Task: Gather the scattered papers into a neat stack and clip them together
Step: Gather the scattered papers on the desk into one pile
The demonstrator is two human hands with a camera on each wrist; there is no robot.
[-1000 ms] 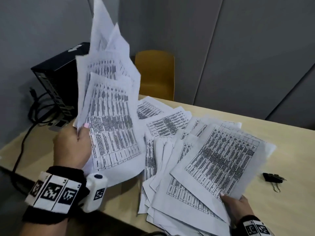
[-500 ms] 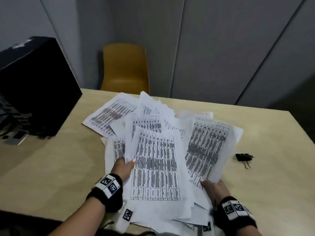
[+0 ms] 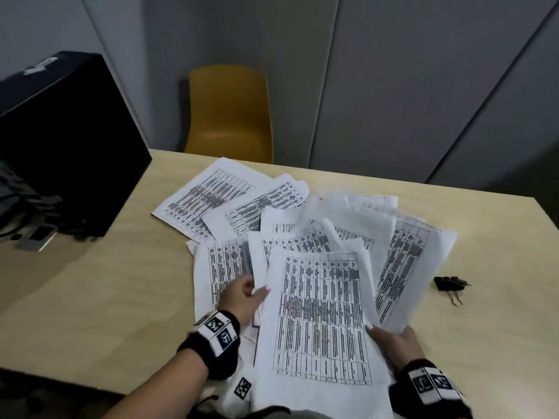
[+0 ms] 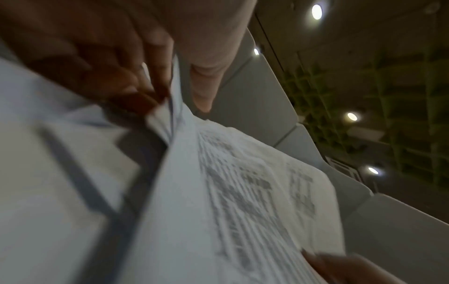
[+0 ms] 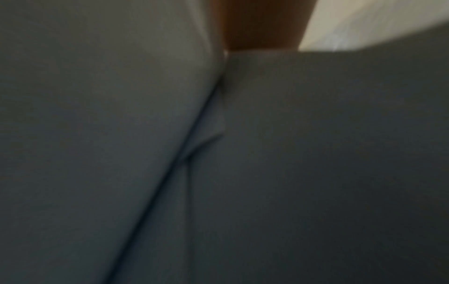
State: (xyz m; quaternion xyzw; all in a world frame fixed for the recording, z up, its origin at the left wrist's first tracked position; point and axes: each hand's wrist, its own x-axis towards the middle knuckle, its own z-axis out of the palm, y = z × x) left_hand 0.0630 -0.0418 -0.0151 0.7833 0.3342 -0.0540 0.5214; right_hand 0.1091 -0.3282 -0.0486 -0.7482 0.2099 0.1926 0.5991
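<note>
Several printed sheets [image 3: 320, 322] with dense tables lie fanned across the wooden table [image 3: 99, 297]. My left hand [image 3: 242, 297] pinches the left edge of a bundle of sheets; in the left wrist view the fingers [image 4: 136, 84] sit under the paper [image 4: 218, 192] and the thumb on top. At the bundle's lower right edge my right hand [image 3: 393, 340] holds the papers, thumb on the top sheet. More loose sheets [image 3: 208, 195] lie flat at the far left of the pile. A black binder clip [image 3: 449, 284] lies on the table to the right, apart from the papers. The right wrist view is dark and blurred.
A black computer case [image 3: 60, 140] with cables stands on the table's left side. A yellow chair [image 3: 230, 113] stands behind the far edge, against grey wall panels. Bare table shows to the left of the papers and around the clip.
My left hand brought its raised bundle down onto the table pile. Both hands now hold the sheets low near the front edge, and the top sheets have slid closer together.
</note>
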